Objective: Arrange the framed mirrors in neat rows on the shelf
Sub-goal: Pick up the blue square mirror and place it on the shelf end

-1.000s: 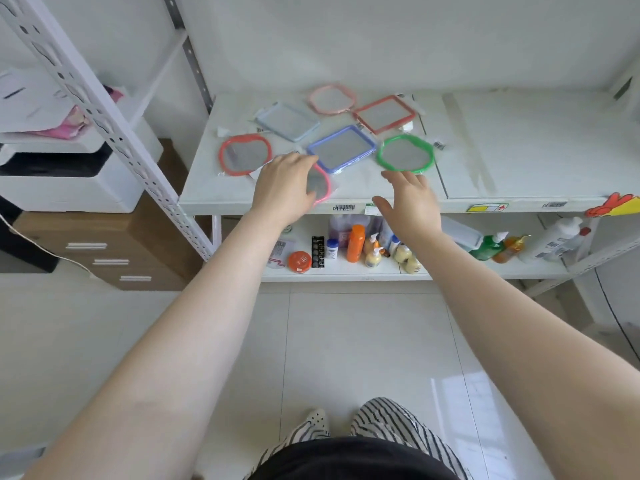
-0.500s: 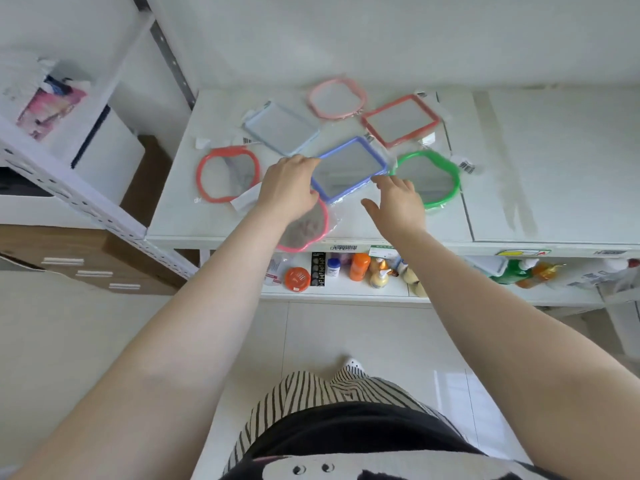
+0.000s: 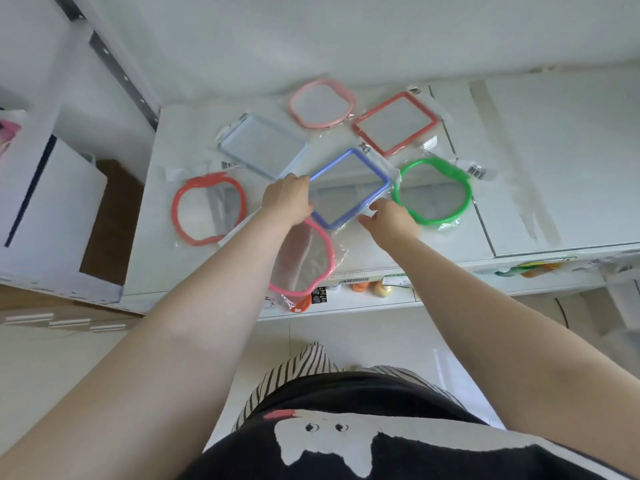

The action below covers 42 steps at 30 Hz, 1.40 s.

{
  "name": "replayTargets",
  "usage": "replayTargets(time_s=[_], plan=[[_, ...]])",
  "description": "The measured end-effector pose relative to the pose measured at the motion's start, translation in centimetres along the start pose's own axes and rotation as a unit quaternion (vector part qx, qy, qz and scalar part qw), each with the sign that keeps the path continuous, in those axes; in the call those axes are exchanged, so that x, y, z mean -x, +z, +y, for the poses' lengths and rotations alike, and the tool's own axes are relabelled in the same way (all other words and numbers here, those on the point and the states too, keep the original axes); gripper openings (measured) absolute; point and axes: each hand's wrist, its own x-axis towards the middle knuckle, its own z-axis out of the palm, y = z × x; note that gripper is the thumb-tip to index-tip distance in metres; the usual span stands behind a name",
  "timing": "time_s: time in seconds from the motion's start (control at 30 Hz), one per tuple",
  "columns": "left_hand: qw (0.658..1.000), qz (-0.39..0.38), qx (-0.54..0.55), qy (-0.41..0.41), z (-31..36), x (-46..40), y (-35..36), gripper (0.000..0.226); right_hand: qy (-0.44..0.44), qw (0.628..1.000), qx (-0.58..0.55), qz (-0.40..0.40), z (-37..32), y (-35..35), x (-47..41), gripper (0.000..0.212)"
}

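Note:
Several plastic-wrapped framed mirrors lie scattered on the white shelf (image 3: 381,258). My left hand (image 3: 287,200) grips the left corner of the blue square mirror (image 3: 349,188). My right hand (image 3: 389,218) holds that mirror's lower right edge. A pink apple-shaped mirror (image 3: 304,258) lies under my left wrist and overhangs the front edge. A red round mirror (image 3: 207,207) is at the left and a green round mirror (image 3: 433,192) at the right. Behind lie a pale blue rectangular mirror (image 3: 263,145), a light pink round mirror (image 3: 322,103) and a red square mirror (image 3: 398,123).
A perforated metal upright (image 3: 117,71) stands at the shelf's left rear. White boxes (image 3: 52,216) sit to the left. Bottles and small items (image 3: 370,287) stand on the lower shelf. The shelf's right half (image 3: 554,150) holds only tape marks.
I have stepped closer to the shelf. Both hands moved forward from the shelf's front onto the blue square mirror and took hold of its edges.

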Motion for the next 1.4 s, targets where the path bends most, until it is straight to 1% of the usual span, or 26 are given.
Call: replayTargets(time_s=[0.1, 0.17, 0.27, 0.37, 0.4, 0.43, 0.47, 0.53, 0.57, 0.63, 0.7, 0.73, 0.83, 0.93, 1.0, 1.1, 1.2, 1.27, 1.33, 1.4], plan=[[1.000, -0.008, 0.017, -0.006, -1.2, -1.6, 1.1, 0.035, 0.063, 0.994, -0.085, -0.017, -1.4, 1.6, -0.6, 0.021], [1.000, 0.006, 0.023, -0.008, -1.6, -2.3, 1.5, 0.033, 0.088, 0.987, -0.138, -0.009, -2.3, 2.3, -1.0, 0.014], [0.998, 0.031, 0.055, -0.023, -1.8, -3.0, 1.9, 0.032, 0.123, 0.968, -0.218, -0.007, -3.5, 2.7, -1.5, 0.015], [0.984, 0.043, 0.166, -0.044, -1.8, -3.6, 1.0, 0.029, 0.157, 0.935, -0.319, 0.002, -4.3, 2.1, -1.7, 0.014], [0.973, 0.038, 0.220, -0.053, -1.7, -3.8, 0.4, 0.023, 0.168, 0.918, -0.359, 0.010, -4.5, 1.7, -1.8, 0.024], [0.954, 0.026, 0.291, -0.066, -1.6, -3.9, -0.3, 0.018, 0.178, 0.899, -0.401, 0.013, -4.7, 1.2, -1.8, 0.037], [0.923, 0.002, 0.374, -0.092, -1.4, -3.9, -1.1, 0.016, 0.184, 0.880, -0.437, 0.011, -4.8, 0.7, -1.7, 0.046], [0.843, -0.053, 0.514, -0.151, -0.8, -4.0, -2.5, 0.013, 0.193, 0.858, -0.476, 0.012, -4.9, -0.6, -1.3, 0.054], [0.812, -0.080, 0.555, -0.163, -0.5, -4.0, -3.3, 0.011, 0.196, 0.850, -0.489, 0.017, -4.8, -1.2, -1.1, 0.056], [0.768, -0.132, 0.605, -0.163, 0.5, -3.4, -4.8, 0.017, 0.204, 0.831, -0.517, 0.039, -4.4, -2.6, -0.6, 0.059], [0.733, -0.178, 0.638, -0.156, 1.2, -2.9, -6.0, 0.016, 0.201, 0.815, -0.538, 0.069, -3.5, -4.2, -0.2, 0.058], [0.723, -0.193, 0.647, -0.149, 1.7, -2.6, -6.3, 0.015, 0.198, 0.810, -0.546, 0.082, -2.9, -5.0, 0.0, 0.056], [0.716, -0.216, 0.650, -0.135, 4.5, -1.6, -6.6, 0.012, 0.184, 0.794, -0.566, 0.123, -0.5, -6.9, 1.1, 0.042], [0.713, -0.219, 0.654, -0.126, 8.4, -0.6, -6.2, 0.014, 0.193, 0.775, -0.585, 0.141, 1.9, -8.4, 2.8, 0.011], [0.719, -0.220, 0.649, -0.118, 11.6, 0.2, -5.4, 0.017, 0.204, 0.771, -0.585, 0.143, 4.3, -9.6, 4.3, 0.011], [0.728, -0.228, 0.639, -0.098, 16.8, 2.0, -3.8, 0.018, 0.218, 0.770, -0.575, 0.171, 9.2, -11.5, 6.6, 0.008], [0.730, -0.230, 0.637, -0.092, 22.7, 4.4, -1.8, 0.019, 0.228, 0.765, -0.572, 0.189, 14.7, -13.5, 9.6, 0.017], [0.736, -0.230, 0.631, -0.087, 25.4, 5.9, -1.0, 0.020, 0.238, 0.756, -0.576, 0.197, 17.6, -14.0, 10.9, 0.016], [0.737, -0.248, 0.624, -0.079, 33.2, 10.2, 1.9, 0.020, 0.252, 0.748, -0.574, 0.218, 25.6, -16.1, 14.9, 0.014], [0.727, -0.253, 0.634, -0.077, 34.5, 10.9, 2.4, 0.020, 0.268, 0.750, -0.561, 0.224, 27.2, -16.5, 15.6, 0.014]])
